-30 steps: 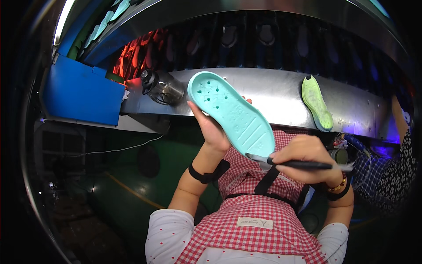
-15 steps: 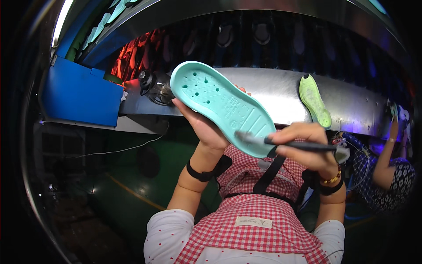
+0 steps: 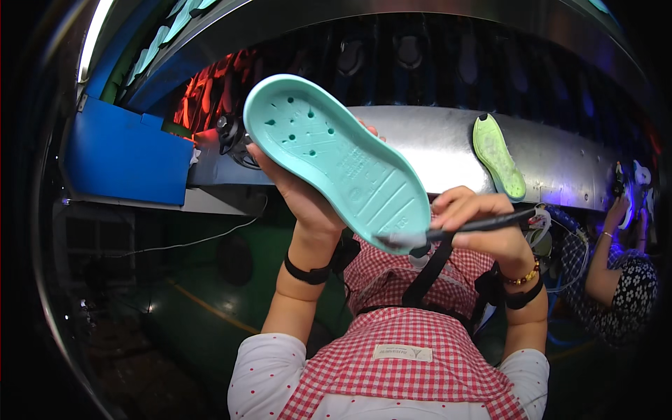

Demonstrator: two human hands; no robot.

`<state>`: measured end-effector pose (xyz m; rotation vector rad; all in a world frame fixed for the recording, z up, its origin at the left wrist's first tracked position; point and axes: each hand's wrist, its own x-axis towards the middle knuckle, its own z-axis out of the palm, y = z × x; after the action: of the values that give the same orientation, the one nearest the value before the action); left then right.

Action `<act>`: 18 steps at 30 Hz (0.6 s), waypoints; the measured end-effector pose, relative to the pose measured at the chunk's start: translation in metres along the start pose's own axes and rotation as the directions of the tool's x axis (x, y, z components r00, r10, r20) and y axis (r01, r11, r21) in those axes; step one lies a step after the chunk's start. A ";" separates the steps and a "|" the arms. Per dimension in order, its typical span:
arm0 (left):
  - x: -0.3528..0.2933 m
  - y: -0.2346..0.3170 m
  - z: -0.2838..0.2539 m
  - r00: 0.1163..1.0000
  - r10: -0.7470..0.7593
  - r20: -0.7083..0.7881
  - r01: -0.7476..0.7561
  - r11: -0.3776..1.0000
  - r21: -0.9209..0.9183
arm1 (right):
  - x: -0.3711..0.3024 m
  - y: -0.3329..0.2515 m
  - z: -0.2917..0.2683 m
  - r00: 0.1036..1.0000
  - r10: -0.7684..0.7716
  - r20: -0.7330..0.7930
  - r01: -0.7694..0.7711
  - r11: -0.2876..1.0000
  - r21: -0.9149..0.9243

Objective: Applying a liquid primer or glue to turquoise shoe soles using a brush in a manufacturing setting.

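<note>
Head view: slightly left of the middle of the frame, the left hand (image 3: 308,203) is part-curled around a turquoise shoe sole (image 3: 336,157), its thumb along the lower left edge and fingertips showing past the upper right edge. The sole slants from upper left to lower right in the centre of the frame, its hollow face in view, with small holes in the upper part and ridged lines in the lower part.

Right of centre, the right hand (image 3: 483,220) is closed, its fingers pinched around a black-handled tool (image 3: 505,220). The tool's pale head is blurred over the lower right end of the sole; whether it touches there I cannot tell.

A black band (image 3: 306,271) circles the left wrist, and a beaded bracelet (image 3: 526,274) the right. Below them, a red checked apron (image 3: 392,322) fills the lower centre.

Across the upper middle runs a metal counter (image 3: 567,157). On it, right of centre, lies a light green sole (image 3: 498,155); to the left stands a dark-lidded bottle (image 3: 227,133), partly hidden by the turquoise sole. A blue box (image 3: 126,150) sits at left, and at the right edge a co-worker's hand (image 3: 618,210) reaches up.
</note>
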<state>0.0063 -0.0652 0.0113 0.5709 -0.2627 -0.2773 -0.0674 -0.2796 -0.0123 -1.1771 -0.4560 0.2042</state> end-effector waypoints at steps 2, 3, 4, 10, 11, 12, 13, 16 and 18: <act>0.002 0.000 0.010 0.996 0.040 -0.084 -0.046 0.996 -0.071 | 0.000 0.005 0.001 0.994 0.058 -0.098 -0.048 0.994 0.097; 0.004 0.001 0.007 1.000 0.026 0.005 -0.026 0.999 -0.046 | -0.001 0.007 0.003 0.986 0.086 -0.140 -0.056 0.977 0.205; 0.003 0.001 0.007 1.000 0.027 0.006 -0.027 0.999 -0.047 | 0.000 0.009 0.007 0.977 0.119 -0.178 -0.059 0.949 0.310; -0.030 -0.033 0.022 0.999 -0.018 -0.033 0.019 1.000 0.018 | 0.008 -0.001 0.033 0.948 0.209 -0.240 -0.009 0.772 0.636; -0.029 -0.039 0.023 0.998 -0.063 0.028 0.068 0.980 -0.188 | 0.007 0.006 0.035 0.939 0.143 -0.311 0.043 0.852 0.522; -0.028 -0.041 0.024 0.991 -0.094 0.097 0.125 0.916 -0.382 | 0.005 0.006 0.034 0.940 0.144 -0.310 0.042 0.851 0.523; -0.028 -0.040 0.019 0.987 -0.157 0.044 0.163 0.939 -0.302 | 0.002 0.005 0.031 0.954 0.157 -0.256 -0.050 0.924 0.380; -0.023 -0.040 0.008 0.986 -0.158 0.055 0.167 0.934 -0.315 | 0.000 -0.003 0.029 0.981 0.124 -0.152 -0.103 0.985 0.138; -0.022 -0.037 0.009 0.985 -0.172 0.027 0.174 0.954 -0.245 | 0.001 -0.008 0.023 0.990 0.016 -0.140 -0.011 0.999 0.035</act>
<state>-0.0235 -0.0929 -0.0056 0.3462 -0.1797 -0.4747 -0.0778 -0.2627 0.0019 -1.1532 -0.3197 0.1393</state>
